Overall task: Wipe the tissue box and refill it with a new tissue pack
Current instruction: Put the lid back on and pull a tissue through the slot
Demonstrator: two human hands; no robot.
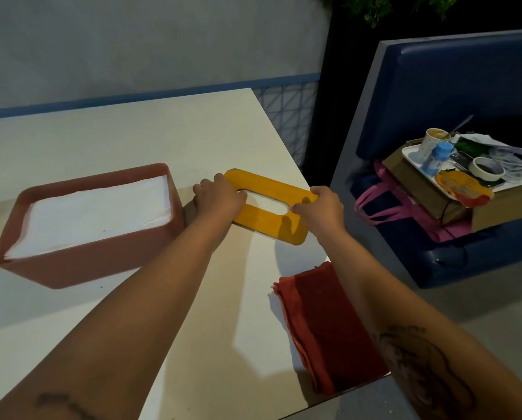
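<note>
A pink tissue box point(80, 262) stands open on the left of the table, filled with a stack of white tissues point(96, 213). Its yellow lid point(265, 219), with an oval slot, lies flat to the right of the box. My left hand point(220, 197) grips the lid's left end, fingers curled over the edge. My right hand point(318, 207) grips the lid's right end, thumb at the slot. A folded red cloth point(323, 325) lies near the table's right edge, below my right forearm.
The cream table point(162, 140) ends at a right edge close to the lid and cloth. Beyond it a blue booth seat point(453, 95) holds a pink bag point(384, 207), cardboard boxes and a white tray point(411, 154) with a cup, bottle and tape roll.
</note>
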